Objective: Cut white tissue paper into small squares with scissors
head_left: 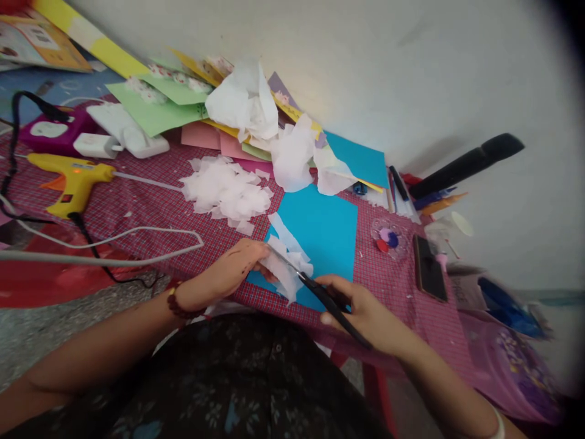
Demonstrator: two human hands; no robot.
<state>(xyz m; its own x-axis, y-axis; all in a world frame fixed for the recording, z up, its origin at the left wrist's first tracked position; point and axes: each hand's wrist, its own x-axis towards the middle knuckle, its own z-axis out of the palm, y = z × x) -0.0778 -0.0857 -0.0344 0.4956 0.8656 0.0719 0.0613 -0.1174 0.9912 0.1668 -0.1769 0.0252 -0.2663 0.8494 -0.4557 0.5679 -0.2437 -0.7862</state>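
Note:
My left hand [242,263] is closed on a piece of thin white paper [284,281] above the near left part of a blue sheet [324,225]. My right hand [365,308] grips black-handled scissors [326,297], whose blades point up and left to the white paper by my left fingers. Whether the blades are parted I cannot tell. More white strips lie on the blue sheet beneath the paper. Beyond my left hand, a heap of small cut white paper pieces [228,192] rests on the checked tablecloth.
A yellow glue gun [75,183] with a cord lies at the left, near a purple power adapter [55,131]. Crumpled white paper [292,155] and green cards [155,103] are stacked along the wall. At the right are a phone [429,268] and a small clear dish [388,238].

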